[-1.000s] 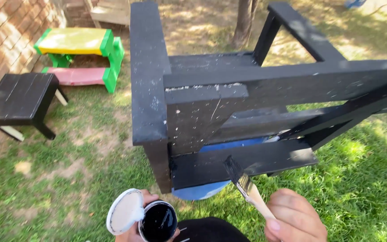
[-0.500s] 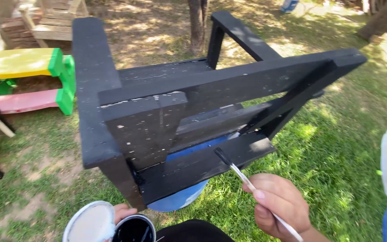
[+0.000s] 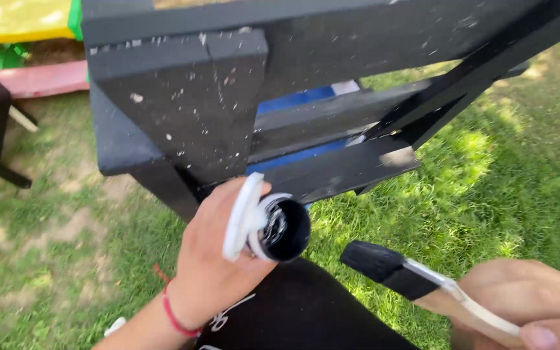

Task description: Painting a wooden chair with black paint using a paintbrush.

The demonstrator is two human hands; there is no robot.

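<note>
Two hands in frame, both occupied. I log the left hand [image 3: 212, 272] at lower centre, clamped on a small open paint can [image 3: 284, 230] with its white lid [image 3: 242, 217] pinched alongside. Right hand [image 3: 529, 304], lower right, is closed around the paintbrush [image 3: 400, 272], bristles black, pointing toward the can. Black-painted wooden furniture [image 3: 189, 104] fills the upper frame over grass [image 3: 487, 194].
</note>
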